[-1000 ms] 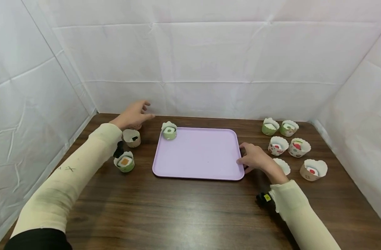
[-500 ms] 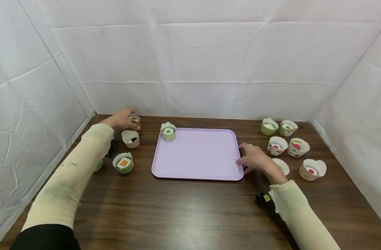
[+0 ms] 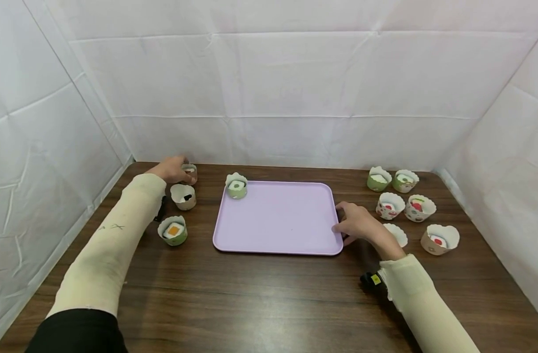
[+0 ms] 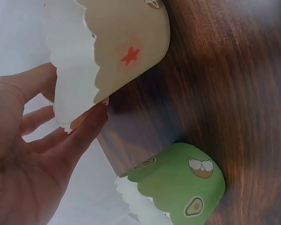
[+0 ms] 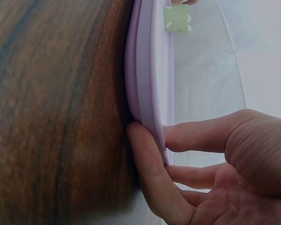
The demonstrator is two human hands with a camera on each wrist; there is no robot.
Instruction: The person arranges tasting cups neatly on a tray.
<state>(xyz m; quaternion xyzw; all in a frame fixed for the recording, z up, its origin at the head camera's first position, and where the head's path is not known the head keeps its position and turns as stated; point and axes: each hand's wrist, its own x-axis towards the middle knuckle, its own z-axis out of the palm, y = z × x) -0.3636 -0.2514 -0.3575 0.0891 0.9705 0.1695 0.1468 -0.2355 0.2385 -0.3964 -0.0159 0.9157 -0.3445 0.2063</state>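
Observation:
At the table's back left, my left hand (image 3: 169, 169) has its thumb and fingers around a beige paper baking cup (image 3: 192, 174). In the left wrist view that cup is mostly hidden behind a nearer beige baking cup (image 4: 126, 51) with a red star. A green baking cup (image 4: 182, 185) with avocado prints shows beside them. My right hand (image 3: 360, 225) pinches the right edge of the lilac tray (image 3: 278, 215); the right wrist view shows the thumb on the rim (image 5: 157, 89) and a finger underneath. On the tray's back left corner stands a green baking cup (image 3: 236, 188).
Toward the front left, a green cup (image 3: 174, 235) holds a white piece with an orange square. Several patterned cups, including a beige one (image 3: 439, 241) and a red-dotted one (image 3: 389, 210), stand right of the tray. White sheeting (image 3: 286, 93) encloses the table's back and sides.
My left hand has drawn back left from beyond the back-left cup and come down around it. My right hand has kept its hold on the tray edge.

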